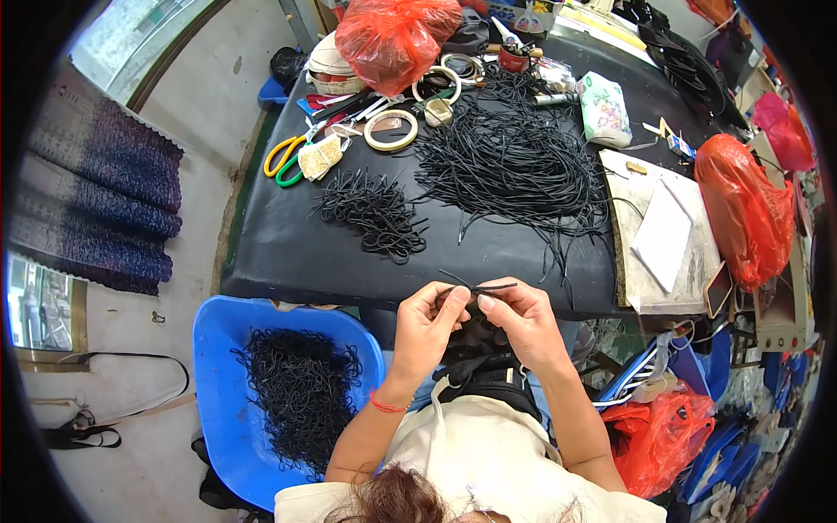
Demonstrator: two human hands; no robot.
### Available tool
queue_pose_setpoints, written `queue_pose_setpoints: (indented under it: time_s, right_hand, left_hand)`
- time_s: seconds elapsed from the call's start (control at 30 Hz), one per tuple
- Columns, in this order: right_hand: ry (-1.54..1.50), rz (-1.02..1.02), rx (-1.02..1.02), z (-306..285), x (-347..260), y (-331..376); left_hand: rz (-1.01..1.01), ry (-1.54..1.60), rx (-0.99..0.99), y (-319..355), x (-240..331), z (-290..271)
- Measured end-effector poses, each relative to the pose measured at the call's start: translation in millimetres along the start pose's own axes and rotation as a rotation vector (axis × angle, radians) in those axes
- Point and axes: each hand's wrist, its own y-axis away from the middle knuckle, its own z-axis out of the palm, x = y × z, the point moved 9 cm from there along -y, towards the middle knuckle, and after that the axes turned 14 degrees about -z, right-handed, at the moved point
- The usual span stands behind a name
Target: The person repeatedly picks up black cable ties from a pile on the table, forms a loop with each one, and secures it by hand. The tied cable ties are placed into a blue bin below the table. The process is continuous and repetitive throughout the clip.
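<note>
My left hand [433, 315] and my right hand [520, 319] meet just off the front edge of the black-covered table. Thumbs and fingers of both pinch a thin black cord [475, 287] between them, its loose ends sticking out to either side. Whether the cord is knotted is hidden by the fingertips. Beyond my hands lies a big heap of straight black cords [510, 166]. To its left sits a smaller pile of looped black cords [370, 213]. A blue plastic tub [207, 383] beside my left arm holds a tangle of similar looped cords [301, 392].
Scissors with yellow and green handles [283, 162] and a tape roll [391, 130] lie at the table's left. A red plastic bag [397, 44] stands at the back. At right are a board [628, 253] with white paper [663, 235] and another red bag [741, 209].
</note>
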Motion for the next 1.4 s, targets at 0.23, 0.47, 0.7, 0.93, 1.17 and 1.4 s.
queue_pose_setpoints:
  time_s: [0.23, 0.47, 0.7, 0.93, 1.17, 1.4]
  right_hand:
    - [-0.115, 0.154, -0.03, -3.8, 8.1, 3.9]
    - [-0.15, 0.061, 0.049, 8.1, 3.3, 4.7]
    - [0.2, -0.163, -0.027, 3.1, -29.9, -18.2]
    - [0.061, -0.12, 0.013, 14.1, -18.9, -15.8]
    - [0.042, 0.036, -0.02, 4.8, -4.4, -18.7]
    - [0.071, -0.011, 0.117, -11.1, -10.6, -4.3]
  left_hand:
    - [-0.015, -0.027, 0.011, -0.6, -7.4, -1.1]
    - [0.056, 0.415, -0.128, -7.1, 0.1, 10.1]
    - [-0.036, 0.067, -0.274, 0.4, 11.3, 14.5]
    - [-0.107, 0.09, -0.284, 9.1, 4.8, 16.1]
    - [-0.111, 0.146, -0.323, 11.9, -1.7, 24.6]
    - [-0.069, 0.497, -0.111, -2.5, -1.8, 12.2]
